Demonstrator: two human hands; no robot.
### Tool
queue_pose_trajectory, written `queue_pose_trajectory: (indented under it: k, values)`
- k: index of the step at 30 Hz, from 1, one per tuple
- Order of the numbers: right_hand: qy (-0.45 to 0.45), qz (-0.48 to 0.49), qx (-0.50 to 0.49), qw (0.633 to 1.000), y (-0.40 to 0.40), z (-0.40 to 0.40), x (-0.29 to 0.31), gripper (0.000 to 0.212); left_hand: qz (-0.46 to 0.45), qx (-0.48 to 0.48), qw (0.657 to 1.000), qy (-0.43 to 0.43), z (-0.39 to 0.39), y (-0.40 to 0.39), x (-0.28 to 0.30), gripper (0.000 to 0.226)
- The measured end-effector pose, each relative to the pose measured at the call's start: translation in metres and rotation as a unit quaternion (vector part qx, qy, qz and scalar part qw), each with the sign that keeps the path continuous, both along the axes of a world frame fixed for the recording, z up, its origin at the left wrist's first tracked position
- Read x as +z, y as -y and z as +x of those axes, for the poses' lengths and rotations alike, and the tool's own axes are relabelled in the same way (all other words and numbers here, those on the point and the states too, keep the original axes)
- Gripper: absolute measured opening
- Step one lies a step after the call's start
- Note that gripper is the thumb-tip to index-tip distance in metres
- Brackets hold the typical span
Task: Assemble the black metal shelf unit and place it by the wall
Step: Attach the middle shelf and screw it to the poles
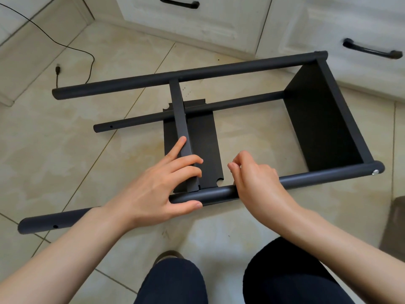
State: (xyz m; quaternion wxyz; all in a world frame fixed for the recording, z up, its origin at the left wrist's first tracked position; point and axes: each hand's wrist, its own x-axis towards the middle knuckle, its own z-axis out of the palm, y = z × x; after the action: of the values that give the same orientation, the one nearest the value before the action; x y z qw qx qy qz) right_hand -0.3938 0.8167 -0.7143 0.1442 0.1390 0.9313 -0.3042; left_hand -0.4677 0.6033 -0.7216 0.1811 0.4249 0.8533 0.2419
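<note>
The black metal shelf unit lies on its side on the tiled floor. Its near post (pixel 317 177) runs left to right, with a far post (pixel 186 74) above and a lower post (pixel 230 104) behind. One shelf panel (pixel 324 119) is fixed at the right end. A second shelf panel (pixel 201 145) stands between the posts in the middle. My left hand (pixel 166 183) grips this panel's near edge, thumb under the near post. My right hand (pixel 254 178) rests on the near post with fingertips pinched together; whether something small is between them is hidden.
White cabinet fronts with black handles (pixel 370 50) stand just beyond the frame. A black cable with a plug (pixel 58 70) trails across the floor at the left. My knees (pixel 285 273) are at the bottom, and a dark bin (pixel 396 224) sits at the right edge.
</note>
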Motion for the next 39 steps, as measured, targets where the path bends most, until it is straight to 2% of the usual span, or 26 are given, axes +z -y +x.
queue_pose_trajectory:
  k: [5, 7, 11, 16, 22, 31, 36, 39]
  values:
    - [-0.02, -0.044, 0.03, 0.998, -0.013, -0.023, 0.005, 0.023, 0.0, 0.007, 1.0, -0.01, 0.003, 0.002, 0.0, 0.054]
    - [0.005, -0.116, 0.052, 0.992, -0.015, -0.037, 0.007, 0.021, -0.005, 0.008, 1.0, -0.026, 0.004, 0.003, -0.001, 0.065]
    - [0.088, -0.302, 0.066, 0.947, -0.009, -0.053, 0.002, 0.021, -0.025, 0.018, 0.998, -0.05, 0.002, 0.004, -0.003, 0.094]
    - [0.111, -0.399, 0.042, 0.909, 0.003, -0.05, -0.006, 0.025, -0.059, 0.015, 0.994, -0.089, 0.004, 0.004, -0.008, 0.097]
    - [0.123, -0.415, 0.03, 0.901, 0.002, -0.049, -0.005, 0.027, -0.078, 0.019, 0.989, -0.122, 0.004, 0.004, -0.005, 0.096]
    - [0.184, -0.427, 0.026, 0.885, -0.004, -0.055, -0.007, 0.025, -0.066, 0.035, 0.993, -0.088, 0.003, 0.005, -0.007, 0.101]
    - [0.193, -0.349, 0.062, 0.915, -0.002, -0.065, -0.021, 0.023, -0.051, 0.041, 0.995, -0.081, 0.003, 0.007, -0.009, 0.101]
    - [0.227, -0.381, 0.054, 0.895, -0.006, -0.074, -0.027, 0.018, -0.043, 0.045, 0.995, -0.075, 0.003, 0.007, -0.01, 0.101]
